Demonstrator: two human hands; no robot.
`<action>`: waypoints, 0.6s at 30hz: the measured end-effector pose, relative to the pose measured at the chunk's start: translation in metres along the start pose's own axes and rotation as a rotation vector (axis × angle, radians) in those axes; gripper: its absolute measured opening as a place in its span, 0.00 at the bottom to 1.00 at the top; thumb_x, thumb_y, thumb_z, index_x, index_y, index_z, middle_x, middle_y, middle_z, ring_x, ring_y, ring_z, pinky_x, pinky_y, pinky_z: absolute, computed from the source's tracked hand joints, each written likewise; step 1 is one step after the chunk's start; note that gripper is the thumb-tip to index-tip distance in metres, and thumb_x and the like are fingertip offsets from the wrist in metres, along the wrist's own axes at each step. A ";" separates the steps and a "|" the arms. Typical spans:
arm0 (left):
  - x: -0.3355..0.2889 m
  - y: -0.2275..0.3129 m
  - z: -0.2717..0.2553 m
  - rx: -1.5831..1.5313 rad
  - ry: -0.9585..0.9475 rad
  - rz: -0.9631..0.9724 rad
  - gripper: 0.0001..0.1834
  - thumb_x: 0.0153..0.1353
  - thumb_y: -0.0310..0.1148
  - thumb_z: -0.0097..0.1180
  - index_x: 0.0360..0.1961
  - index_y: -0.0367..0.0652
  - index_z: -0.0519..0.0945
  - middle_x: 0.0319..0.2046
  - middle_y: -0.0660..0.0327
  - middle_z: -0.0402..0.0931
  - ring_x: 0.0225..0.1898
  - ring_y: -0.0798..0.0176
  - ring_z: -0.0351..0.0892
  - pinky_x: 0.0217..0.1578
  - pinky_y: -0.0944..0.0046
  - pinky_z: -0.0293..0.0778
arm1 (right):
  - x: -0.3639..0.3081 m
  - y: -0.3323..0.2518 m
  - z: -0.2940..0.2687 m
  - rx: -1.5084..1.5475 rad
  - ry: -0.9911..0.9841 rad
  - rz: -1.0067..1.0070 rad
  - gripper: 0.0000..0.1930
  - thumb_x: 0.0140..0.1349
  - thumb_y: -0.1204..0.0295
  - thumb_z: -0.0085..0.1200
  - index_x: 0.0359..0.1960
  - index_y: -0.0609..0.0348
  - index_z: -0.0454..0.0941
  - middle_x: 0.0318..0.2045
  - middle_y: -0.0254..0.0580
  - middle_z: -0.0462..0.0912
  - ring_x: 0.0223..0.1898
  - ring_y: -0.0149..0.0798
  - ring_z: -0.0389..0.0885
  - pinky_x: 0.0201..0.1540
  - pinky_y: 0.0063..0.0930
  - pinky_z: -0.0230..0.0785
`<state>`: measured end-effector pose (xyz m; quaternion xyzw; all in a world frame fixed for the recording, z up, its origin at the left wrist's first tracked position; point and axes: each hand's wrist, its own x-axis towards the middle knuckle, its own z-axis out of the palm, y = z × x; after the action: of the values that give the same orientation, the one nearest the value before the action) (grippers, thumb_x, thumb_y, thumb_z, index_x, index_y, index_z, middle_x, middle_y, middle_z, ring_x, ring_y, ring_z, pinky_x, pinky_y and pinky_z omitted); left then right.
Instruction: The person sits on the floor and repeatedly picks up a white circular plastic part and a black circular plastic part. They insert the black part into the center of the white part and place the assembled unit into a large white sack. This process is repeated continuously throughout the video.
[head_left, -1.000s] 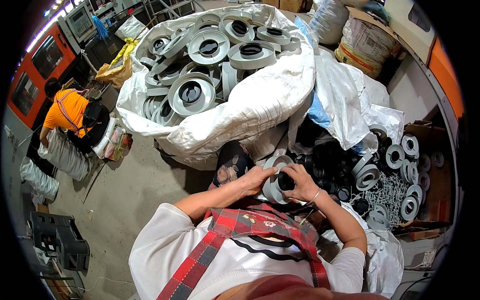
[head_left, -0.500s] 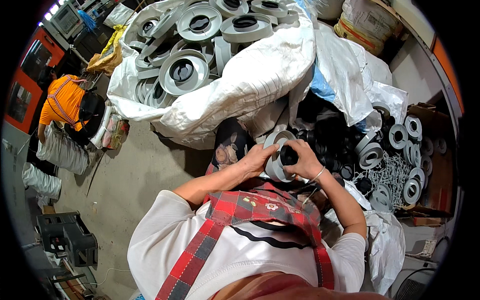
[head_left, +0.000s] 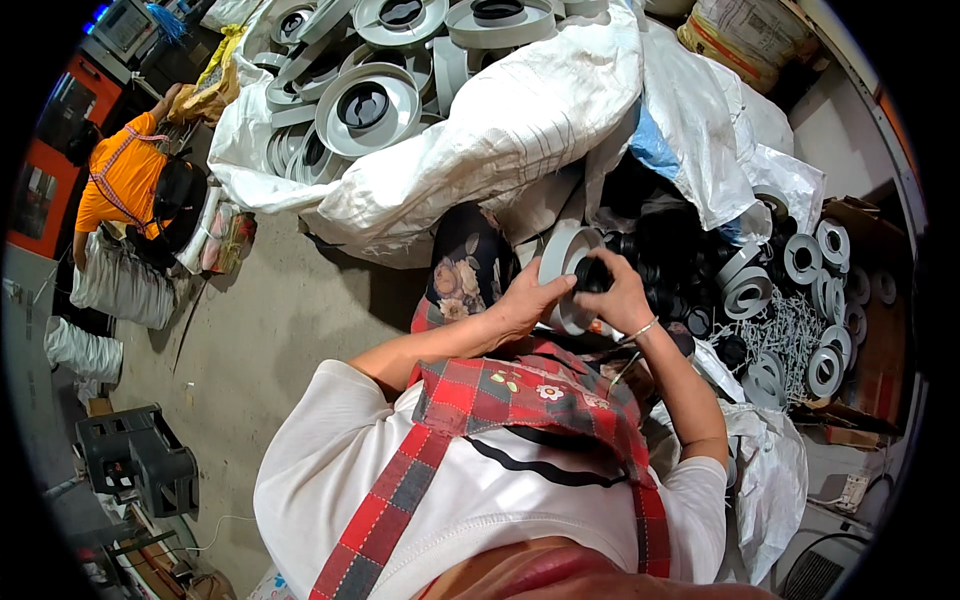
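My left hand (head_left: 530, 300) is closed on a grey round plastic flange (head_left: 562, 252), thumb across its near side. The flange is tilted, standing nearly on edge above my lap. In the fingers of my right hand (head_left: 622, 295) is a black ring-shaped cap (head_left: 592, 274), at the middle of the flange. Whether the cap is seated in the flange or just touching it, I cannot tell. Just right of my hands lies a heap of black caps (head_left: 662, 300), partly hidden by the right hand.
A big white woven sack (head_left: 470, 130) ahead holds several grey flanges with black centres. A cardboard box (head_left: 880, 340) at right has grey rings (head_left: 802, 258) and thin grey pieces (head_left: 775, 335) beside it. A person in orange (head_left: 125, 185) bends at far left, near a black plastic stool (head_left: 135, 455).
The flange has turned from facing up to nearly edge-on, and my right hand has shifted slightly right with the cap. The person in orange has stretched an arm toward the yellow sack.
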<state>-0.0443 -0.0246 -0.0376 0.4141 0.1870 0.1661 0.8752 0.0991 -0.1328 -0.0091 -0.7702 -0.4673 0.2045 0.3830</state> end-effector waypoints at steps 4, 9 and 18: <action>0.001 0.000 -0.006 0.554 0.001 0.328 0.33 0.55 0.39 0.62 0.55 0.37 0.60 0.42 0.58 0.69 0.43 0.67 0.70 0.43 0.67 0.69 | 0.006 -0.001 0.004 0.974 -0.108 0.691 0.25 0.55 0.54 0.59 0.38 0.69 0.74 0.28 0.50 0.80 0.21 0.29 0.77 0.21 0.28 0.72; 0.000 0.017 -0.005 0.186 -0.002 0.185 0.34 0.54 0.38 0.63 0.55 0.35 0.58 0.45 0.60 0.67 0.46 0.69 0.67 0.47 0.68 0.67 | -0.008 -0.008 -0.006 0.111 -0.168 0.002 0.26 0.58 0.51 0.54 0.31 0.71 0.74 0.22 0.52 0.80 0.18 0.41 0.79 0.17 0.28 0.71; -0.003 0.012 0.013 0.437 -0.080 0.196 0.31 0.56 0.33 0.60 0.56 0.35 0.58 0.43 0.59 0.68 0.43 0.70 0.68 0.43 0.68 0.69 | -0.018 0.004 -0.008 0.206 0.006 0.088 0.36 0.53 0.56 0.61 0.55 0.70 0.61 0.31 0.54 0.80 0.23 0.39 0.80 0.23 0.23 0.76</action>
<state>-0.0424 -0.0269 -0.0198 0.6162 0.1425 0.1894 0.7511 0.0981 -0.1534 -0.0077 -0.7471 -0.4083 0.2656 0.4522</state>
